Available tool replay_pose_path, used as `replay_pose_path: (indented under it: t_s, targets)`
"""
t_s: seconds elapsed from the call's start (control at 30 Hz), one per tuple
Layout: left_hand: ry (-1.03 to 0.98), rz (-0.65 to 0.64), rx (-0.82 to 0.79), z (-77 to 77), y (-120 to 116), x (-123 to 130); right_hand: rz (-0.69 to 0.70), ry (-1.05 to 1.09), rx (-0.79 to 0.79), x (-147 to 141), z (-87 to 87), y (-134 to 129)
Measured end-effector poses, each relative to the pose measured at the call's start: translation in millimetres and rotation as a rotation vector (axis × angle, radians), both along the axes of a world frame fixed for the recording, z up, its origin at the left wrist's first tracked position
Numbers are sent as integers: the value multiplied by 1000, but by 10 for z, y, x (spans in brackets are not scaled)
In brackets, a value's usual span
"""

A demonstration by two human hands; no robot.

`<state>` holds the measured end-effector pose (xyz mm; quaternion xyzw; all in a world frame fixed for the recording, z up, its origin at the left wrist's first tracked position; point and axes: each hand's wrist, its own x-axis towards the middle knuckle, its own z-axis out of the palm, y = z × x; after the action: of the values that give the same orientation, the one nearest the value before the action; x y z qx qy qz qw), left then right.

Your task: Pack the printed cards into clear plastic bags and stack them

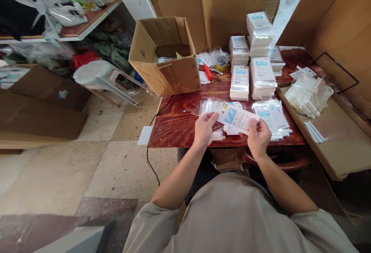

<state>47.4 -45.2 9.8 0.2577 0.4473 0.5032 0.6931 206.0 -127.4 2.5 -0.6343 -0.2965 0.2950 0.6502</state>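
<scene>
A white printed card point(238, 118) with blue pictures and a hang hole is stretched between my two hands, above the table's front edge. My left hand point(204, 130) pinches its left end, thumb on top. Its right end is gripped by my right hand point(259, 135), with the thumb pressed flat on the print. Clear plastic bags point(209, 106) lie just behind my left hand, and whether it touches them I cannot tell. Beneath the card are more cards and white strips, partly hidden. Several flat bagged cards point(271, 115) lie beyond my right hand.
Stacks of packed cards point(263, 76) stand at the back of the red-brown table point(176, 125). An open cardboard box point(176, 73) is at the left, near a tape roll point(222, 62) and a red-handled tool point(208, 72). A cardboard tray point(342, 141) holds plastic bags at the right.
</scene>
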Motion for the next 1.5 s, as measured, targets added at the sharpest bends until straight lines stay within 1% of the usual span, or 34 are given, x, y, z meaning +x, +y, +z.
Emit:
replay_pose_path:
  t_s: [0.13,0.2,0.27,0.33,0.37,0.4,0.47,0.53,0.6,0.67,0.73,0.77,0.8,0.83,0.9,0.93,0.97,1.0,1.03,1.1,1.13,1.17,1.23,1.3,1.33,1.37,1.4,1.43,1.5]
  targets:
    - [-16,-59,44,37,-134,67,3,37,61,-117,-48,64]
    - [-18,-77,47,73,-155,46,73,39,97,-72,-63,119]
    - [-2,-97,58,114,-141,-20,233,95,90,57,-62,180]
    - [19,-109,79,153,-105,-108,458,186,8,228,-39,230]
    - [24,-111,89,168,-86,-150,548,215,-32,307,-17,247]
    - [27,-108,97,180,-71,-183,613,231,-53,368,12,260]
    - [29,-87,110,190,-60,-214,685,237,-35,415,80,281]
    - [35,-82,115,185,-79,-190,697,253,14,355,139,312]
    - [37,-95,110,166,-120,-130,693,296,34,229,155,362]
    - [28,-136,95,140,-163,-66,661,349,28,98,118,418]
    - [19,-172,89,117,-183,-32,579,372,39,23,47,450]
    - [18,-170,94,109,-180,-31,545,370,50,16,11,450]
    - [19,-151,102,105,-169,-42,542,366,55,29,-18,438]
    - [23,-120,113,105,-152,-62,578,359,49,60,-37,417]
    - [38,-69,126,112,-114,-110,720,343,-7,141,-36,359]
    - [47,-60,128,117,-100,-129,768,331,-44,175,-18,330]
    - [54,-61,128,120,-94,-141,775,313,-75,195,6,305]
    - [56,-71,130,120,-97,-142,738,288,-97,199,33,286]
    - [55,-89,136,117,-108,-135,671,257,-109,186,58,273]
    - [55,-145,154,101,-147,-104,538,175,-115,134,95,269]
    - [64,-180,165,90,-168,-88,498,133,-111,108,106,274]
    - [83,-217,176,79,-185,-76,482,104,-107,92,112,282]
    - [149,-314,198,59,-199,-70,507,93,-96,109,122,294]
    - [218,-462,204,40,-173,-89,529,87,-81,209,132,287]
    - [256,-521,209,29,-144,-107,508,65,-76,292,135,273]
    - [308,-531,224,16,-104,-131,455,26,-74,394,134,251]
    - [391,-480,252,1,-55,-162,374,-31,-77,514,127,223]
    - [516,-380,294,-18,2,-201,269,-104,-87,646,110,190]
    - [875,-156,380,-63,127,-295,24,-311,-145,921,44,122]
